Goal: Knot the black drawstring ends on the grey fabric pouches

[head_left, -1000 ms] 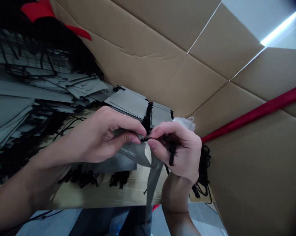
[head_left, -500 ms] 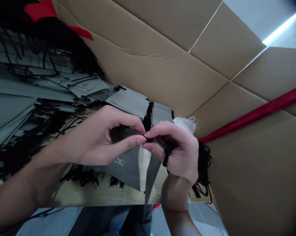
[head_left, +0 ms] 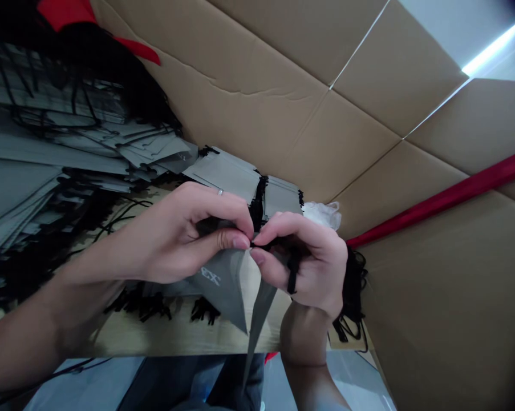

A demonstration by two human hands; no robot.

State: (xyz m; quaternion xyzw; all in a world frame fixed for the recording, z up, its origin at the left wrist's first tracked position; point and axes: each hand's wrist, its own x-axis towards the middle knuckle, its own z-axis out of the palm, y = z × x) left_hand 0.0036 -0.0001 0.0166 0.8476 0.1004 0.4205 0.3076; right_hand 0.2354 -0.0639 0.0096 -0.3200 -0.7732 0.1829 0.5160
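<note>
Grey printed pouch [head_left: 220, 285], smooth and flat-sided, hangs from the left hand [head_left: 175, 234], thumb and index fingers pinched on its top edge above the table [head_left: 175, 339]. Right hand [head_left: 308, 262] pinches black cord [head_left: 263, 246] beside it. Pouch contents not visible; lettering partly covered. Corded grey stacks [head_left: 229, 174] lie behind.

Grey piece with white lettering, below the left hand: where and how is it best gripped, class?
Probably by the lower corner of the grey piece, pinched across both faces from the near side. That corner tapers and seems to hang free, while the left hand covers the upper part.
</note>
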